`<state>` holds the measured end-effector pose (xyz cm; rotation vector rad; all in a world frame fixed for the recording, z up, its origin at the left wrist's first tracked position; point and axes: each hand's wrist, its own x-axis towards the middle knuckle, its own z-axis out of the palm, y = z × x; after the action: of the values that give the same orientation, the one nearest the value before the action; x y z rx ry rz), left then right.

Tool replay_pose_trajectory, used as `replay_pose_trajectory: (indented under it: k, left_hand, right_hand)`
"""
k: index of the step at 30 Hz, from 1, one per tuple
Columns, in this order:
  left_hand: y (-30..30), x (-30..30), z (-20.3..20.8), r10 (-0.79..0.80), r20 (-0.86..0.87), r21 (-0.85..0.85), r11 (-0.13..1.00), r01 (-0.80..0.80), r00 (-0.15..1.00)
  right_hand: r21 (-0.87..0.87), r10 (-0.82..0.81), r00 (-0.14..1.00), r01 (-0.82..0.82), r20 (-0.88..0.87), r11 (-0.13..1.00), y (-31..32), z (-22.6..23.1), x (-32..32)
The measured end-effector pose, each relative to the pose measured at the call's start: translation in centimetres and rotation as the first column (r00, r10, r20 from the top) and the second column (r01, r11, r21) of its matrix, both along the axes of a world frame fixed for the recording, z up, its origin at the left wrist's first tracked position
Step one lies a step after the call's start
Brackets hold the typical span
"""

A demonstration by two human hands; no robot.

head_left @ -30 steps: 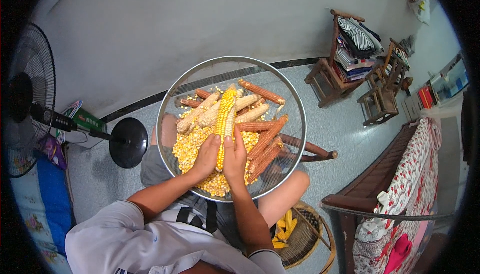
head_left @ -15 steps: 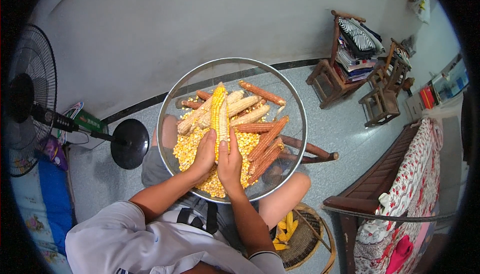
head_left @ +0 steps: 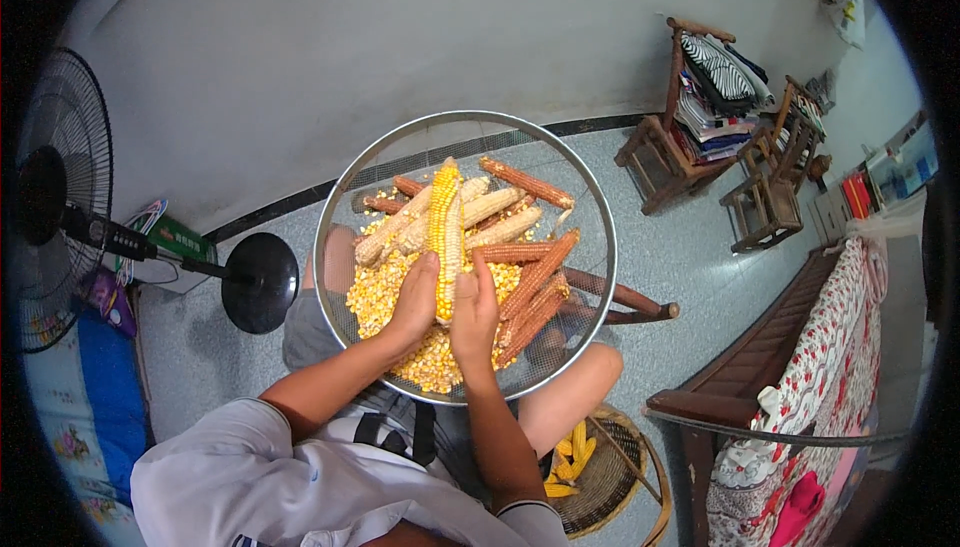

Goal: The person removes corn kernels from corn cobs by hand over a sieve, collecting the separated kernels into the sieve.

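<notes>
A partly stripped ear of corn (head_left: 440, 215) stands tilted up over a round mesh sieve (head_left: 606, 247), with yellow kernels on its left side and bare pale cob on its right. My left hand (head_left: 412, 299) is closed round its lower left. My right hand (head_left: 475, 319) grips the lower right side, thumb against the cob; its other fingers are partly hidden. Loose yellow kernels (head_left: 376, 292) are heaped in the sieve beneath my hands. Pale stripped cobs (head_left: 392, 230) lie beyond them, and reddish stripped cobs (head_left: 538, 275) lie to the right.
The sieve is over my lap. A wicker basket (head_left: 612, 492) with yellow ears of corn (head_left: 570, 459) stands by my right leg. A standing fan (head_left: 262, 282) is at the left. Wooden chairs (head_left: 655, 162) with piled papers and cloth are far right, a cloth-draped wooden bench (head_left: 750, 377) near right.
My right hand has shifted slightly right and its thumb has moved off the front of the cob to its side, baring more of the lower end. The ear has tipped slightly right.
</notes>
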<state>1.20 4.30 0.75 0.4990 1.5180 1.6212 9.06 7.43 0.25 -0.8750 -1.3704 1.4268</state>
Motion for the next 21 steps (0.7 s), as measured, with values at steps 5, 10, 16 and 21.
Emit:
replay_pose_trajectory:
  k: [5, 10, 16, 21]
  left_hand:
    - [-0.3, -0.1, 0.3, -0.001, -0.087, 0.011, 1.0, 0.001, 0.996]
    - [0.4, -0.6, 0.5, 0.008, 0.248, -0.016, 1.0, -0.004, 0.969]
    - [0.0, -1.0, -0.1, 0.019, 0.176, -0.015, 1.0, -0.016, 0.984]
    - [0.0, -1.0, 1.6, 0.059, 0.425, -0.031, 0.998, -0.051, 0.903]
  right_hand:
    - [-0.054, 0.072, 0.991, -0.066, 0.116, 0.996, 0.2, -0.5, 0.3]
    - [-0.061, 0.078, 0.997, -0.076, 0.028, 0.995, -0.2, -0.7, -0.1]
    - [0.355, 0.001, 0.935, -0.136, 0.355, 0.925, -0.7, -0.1, 0.1]
    - [0.237, -0.022, 0.934, -0.068, 0.356, 0.969, 0.0, -0.5, 0.8]
